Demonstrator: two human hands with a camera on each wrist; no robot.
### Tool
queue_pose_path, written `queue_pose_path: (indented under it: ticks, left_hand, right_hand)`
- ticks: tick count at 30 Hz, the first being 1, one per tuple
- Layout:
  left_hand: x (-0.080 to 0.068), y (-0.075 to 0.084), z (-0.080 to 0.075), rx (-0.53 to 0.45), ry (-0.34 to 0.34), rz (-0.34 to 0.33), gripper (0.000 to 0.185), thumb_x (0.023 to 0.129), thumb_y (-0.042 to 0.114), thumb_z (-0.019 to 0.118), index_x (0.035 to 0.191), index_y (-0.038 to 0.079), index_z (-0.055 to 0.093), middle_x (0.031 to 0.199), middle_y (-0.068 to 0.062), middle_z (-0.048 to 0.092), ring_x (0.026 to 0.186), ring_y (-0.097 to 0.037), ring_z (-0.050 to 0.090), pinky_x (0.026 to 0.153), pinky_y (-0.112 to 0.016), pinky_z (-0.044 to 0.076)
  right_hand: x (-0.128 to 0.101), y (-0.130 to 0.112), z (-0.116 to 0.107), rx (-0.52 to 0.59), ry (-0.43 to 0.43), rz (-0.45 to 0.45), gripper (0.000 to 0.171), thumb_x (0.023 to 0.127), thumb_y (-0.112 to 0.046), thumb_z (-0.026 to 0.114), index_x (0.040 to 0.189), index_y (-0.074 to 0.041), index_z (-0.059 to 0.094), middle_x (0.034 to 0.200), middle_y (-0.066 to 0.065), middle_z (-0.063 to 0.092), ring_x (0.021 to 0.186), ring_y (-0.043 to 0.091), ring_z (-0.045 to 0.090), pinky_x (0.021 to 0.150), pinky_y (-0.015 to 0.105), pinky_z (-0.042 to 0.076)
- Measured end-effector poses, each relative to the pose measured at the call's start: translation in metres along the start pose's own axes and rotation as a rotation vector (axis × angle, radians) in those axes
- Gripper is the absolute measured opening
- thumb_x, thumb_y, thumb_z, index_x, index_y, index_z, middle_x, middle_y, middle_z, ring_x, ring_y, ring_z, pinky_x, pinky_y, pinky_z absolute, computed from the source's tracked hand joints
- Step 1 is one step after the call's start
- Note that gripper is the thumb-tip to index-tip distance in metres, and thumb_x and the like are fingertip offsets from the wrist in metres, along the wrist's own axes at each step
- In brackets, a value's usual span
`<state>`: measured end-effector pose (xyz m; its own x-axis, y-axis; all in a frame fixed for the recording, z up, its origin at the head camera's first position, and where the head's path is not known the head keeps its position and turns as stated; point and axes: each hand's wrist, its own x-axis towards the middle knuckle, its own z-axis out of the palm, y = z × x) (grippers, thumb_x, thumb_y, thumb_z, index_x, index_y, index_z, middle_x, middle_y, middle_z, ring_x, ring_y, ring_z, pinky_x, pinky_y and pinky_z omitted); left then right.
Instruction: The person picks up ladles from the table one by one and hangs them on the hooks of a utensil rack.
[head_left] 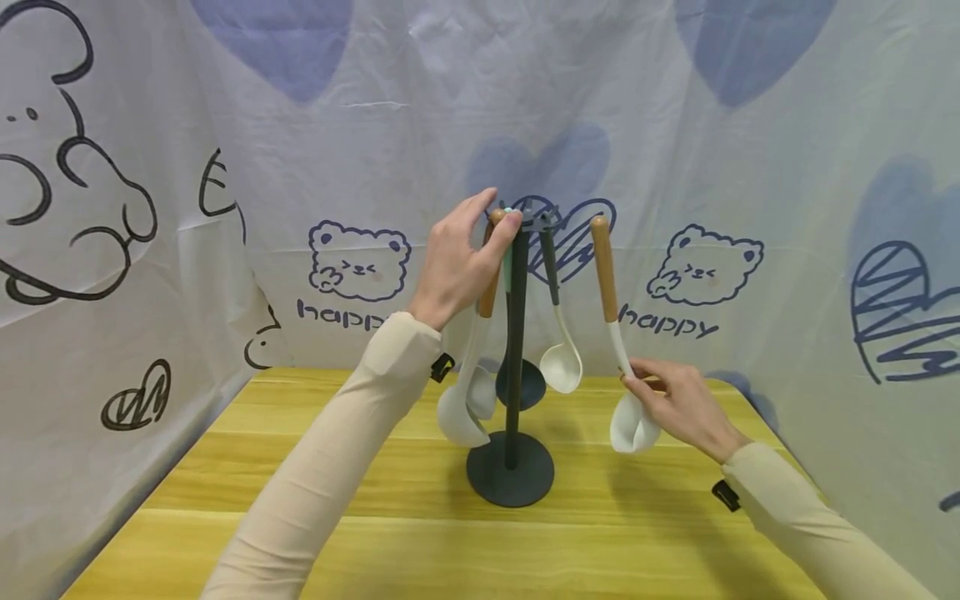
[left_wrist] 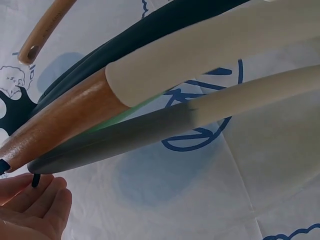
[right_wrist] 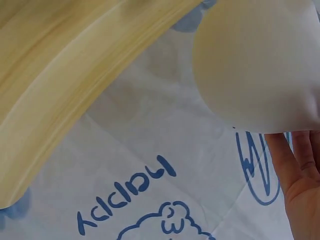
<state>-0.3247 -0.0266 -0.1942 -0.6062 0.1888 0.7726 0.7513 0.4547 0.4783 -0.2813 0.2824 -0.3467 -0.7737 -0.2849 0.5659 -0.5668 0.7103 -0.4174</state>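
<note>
In the head view a black utensil stand (head_left: 510,479) bears several hanging utensils. My left hand (head_left: 465,250) is at its top, with thumb and index finger about the hook ring beside a wooden handle (head_left: 487,287). The left wrist view shows the fingers (left_wrist: 55,205) at a hook tip, just below a grey handle (left_wrist: 115,140) and a wooden handle (left_wrist: 65,115). To the right of the stand my right hand (head_left: 686,408) pinches the white neck of a wood-handled ladle (head_left: 605,275), handle up. Its white bowl (right_wrist: 255,65) hangs low, partly over the fingers.
On the stand hang a white ladle (head_left: 453,417), a dark ladle (head_left: 528,387) and a cream ladle (head_left: 562,367) with a dark handle. A yellow wood-grain table (head_left: 360,550) lies beneath. Printed white cloth (head_left: 360,150) encloses the back and sides.
</note>
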Motion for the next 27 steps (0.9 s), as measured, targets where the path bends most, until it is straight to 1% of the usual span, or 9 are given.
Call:
queue_pose_path:
  ticks: [3, 5, 10, 18, 23, 27]
  left_hand:
    - [0.001, -0.001, 0.0, 0.0, -0.017, -0.013, 0.059, 0.099, 0.046, 0.049, 0.146, 0.01, 0.046, 0.148, -0.008, 0.05, 0.137, -0.02, 0.046, 0.114, -0.034, 0.038]
    - [0.001, -0.001, 0.001, -0.002, -0.02, -0.013, 0.06, 0.099, 0.046, 0.049, 0.146, 0.009, 0.046, 0.145, -0.009, 0.052, 0.134, -0.021, 0.049, 0.111, -0.033, 0.041]
    - [0.001, -0.002, 0.001, -0.03, -0.001, 0.002, 0.058, 0.099, 0.043, 0.052, 0.144, 0.008, 0.048, 0.135, -0.011, 0.058, 0.124, -0.022, 0.055, 0.106, -0.03, 0.045]
    - [0.004, -0.002, 0.001, -0.049, 0.012, 0.005, 0.057, 0.098, 0.043, 0.053, 0.145, 0.011, 0.048, 0.135, -0.01, 0.059, 0.123, -0.019, 0.057, 0.104, -0.023, 0.044]
    - [0.006, 0.0, 0.001, -0.041, 0.008, -0.007, 0.057, 0.098, 0.044, 0.054, 0.145, 0.012, 0.048, 0.136, -0.008, 0.059, 0.122, -0.018, 0.057, 0.105, -0.026, 0.044]
    - [0.007, 0.001, 0.002, -0.051, 0.001, -0.015, 0.058, 0.098, 0.044, 0.055, 0.145, 0.011, 0.048, 0.136, -0.008, 0.06, 0.121, -0.018, 0.058, 0.106, -0.031, 0.045]
  right_hand:
    - [0.001, -0.003, 0.0, -0.003, -0.001, -0.005, 0.029, 0.096, -0.009, 0.062, 0.122, 0.003, 0.065, 0.107, 0.021, 0.071, 0.093, 0.037, 0.071, 0.076, 0.047, 0.06]
    - [0.002, -0.005, 0.0, -0.004, 0.0, -0.005, 0.029, 0.096, -0.009, 0.062, 0.123, 0.002, 0.065, 0.107, 0.02, 0.072, 0.092, 0.036, 0.072, 0.075, 0.047, 0.061]
    - [0.007, -0.007, 0.0, 0.003, 0.027, -0.026, 0.028, 0.094, -0.008, 0.064, 0.121, 0.001, 0.067, 0.103, 0.018, 0.073, 0.089, 0.034, 0.072, 0.073, 0.045, 0.061]
    - [0.012, -0.014, -0.001, 0.009, 0.032, -0.041, 0.026, 0.093, -0.006, 0.065, 0.118, 0.002, 0.067, 0.101, 0.017, 0.073, 0.088, 0.031, 0.071, 0.075, 0.047, 0.061]
    - [0.015, -0.017, -0.003, 0.007, 0.034, -0.073, 0.025, 0.094, -0.005, 0.064, 0.118, 0.002, 0.068, 0.101, 0.017, 0.073, 0.086, 0.03, 0.072, 0.074, 0.044, 0.061]
    - [0.016, -0.018, -0.002, 0.011, 0.027, -0.073, 0.025, 0.094, -0.006, 0.064, 0.117, 0.002, 0.068, 0.102, 0.018, 0.073, 0.085, 0.03, 0.072, 0.073, 0.043, 0.061]
